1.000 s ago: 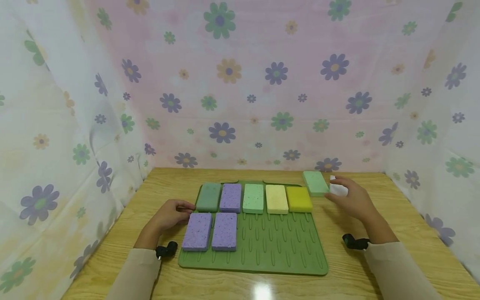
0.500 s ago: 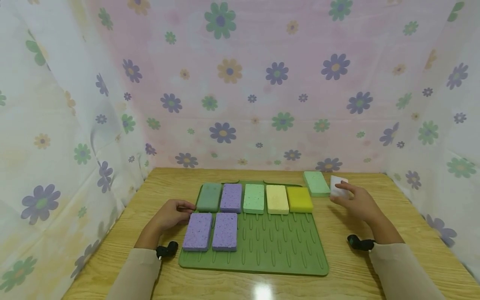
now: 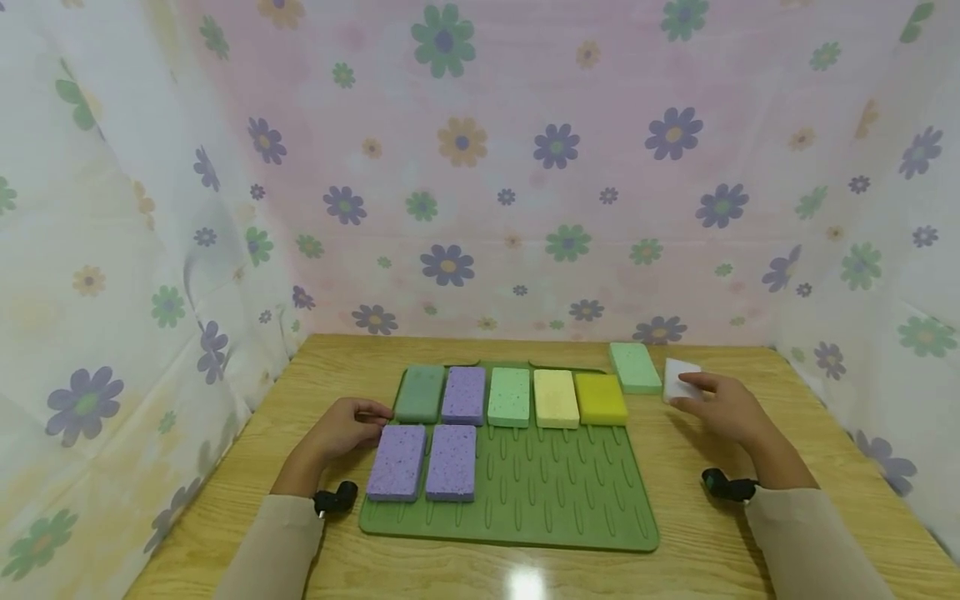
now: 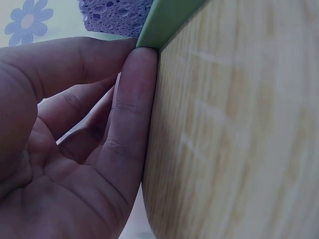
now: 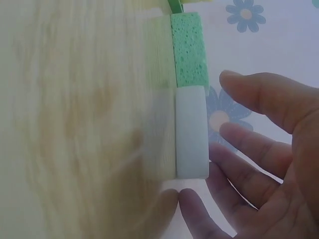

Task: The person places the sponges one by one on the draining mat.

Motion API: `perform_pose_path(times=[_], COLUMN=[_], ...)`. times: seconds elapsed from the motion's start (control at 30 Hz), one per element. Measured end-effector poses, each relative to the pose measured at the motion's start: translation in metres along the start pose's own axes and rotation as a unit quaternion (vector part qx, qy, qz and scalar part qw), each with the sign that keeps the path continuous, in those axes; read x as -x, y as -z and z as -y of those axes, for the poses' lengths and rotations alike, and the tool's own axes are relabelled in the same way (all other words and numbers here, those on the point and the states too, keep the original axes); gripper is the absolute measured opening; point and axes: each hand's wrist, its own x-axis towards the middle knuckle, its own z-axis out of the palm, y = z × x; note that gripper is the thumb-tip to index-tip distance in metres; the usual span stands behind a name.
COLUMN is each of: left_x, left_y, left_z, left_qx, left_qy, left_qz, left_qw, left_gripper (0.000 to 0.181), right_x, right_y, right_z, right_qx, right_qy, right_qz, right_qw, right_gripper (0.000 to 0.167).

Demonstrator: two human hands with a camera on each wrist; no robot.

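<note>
On the wooden table lies a green ribbed mat bearing several sponges. My left hand rests at its left edge; in the left wrist view the fingertips meet at the mat's edge, close to a purple sponge. At the far right, my right hand is around the near right side of a white block, perhaps a melamine sponge. From the right wrist view, its thumb and fingers are spread apart and do not pinch the block. A light green sponge lies left of the block.
Along the mat's back row stand a grey-green sponge, a purple one, a light green one, a cream one and a yellow one. Two purple sponges form the front row. A flowered curtain surrounds the table.
My right hand has loosened from the white block and drawn slightly right and back. The block has shifted slightly right. My left hand and the sponges on the mat have stayed put.
</note>
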Motion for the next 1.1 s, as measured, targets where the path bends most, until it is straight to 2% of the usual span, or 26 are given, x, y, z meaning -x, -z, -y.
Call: perform_pose_path(times=[0.23, 0.43, 0.73, 1.1], left_x=[0.003, 0.003, 0.004, 0.000], left_y=[0.000, 0.000, 0.000, 0.001], left_z=[0.000, -0.001, 0.000, 0.000], left_qx=[-0.002, -0.001, 0.001, -0.002], left_qy=[0.006, 0.006, -0.005, -0.005], left_qz=[-0.001, 0.000, 0.004, 0.000], left_qw=[1.0000, 1.0000, 1.0000, 1.0000], left_gripper=[0.028, 0.028, 0.029, 0.028], right_x=[0.003, 0.003, 0.003, 0.006], right_y=[0.002, 0.002, 0.005, 0.008], right_z=[-0.002, -0.006, -0.009, -0.012], right_qx=[-0.028, -0.018, -0.002, 0.039], right_qy=[-0.002, -0.003, -0.002, 0.009], right_qz=[-0.005, -0.008, -0.013, -0.022], right_qw=[0.9996, 0.9998, 0.9999, 0.9989], right_gripper=[0.068, 0.058, 0.069, 0.074])
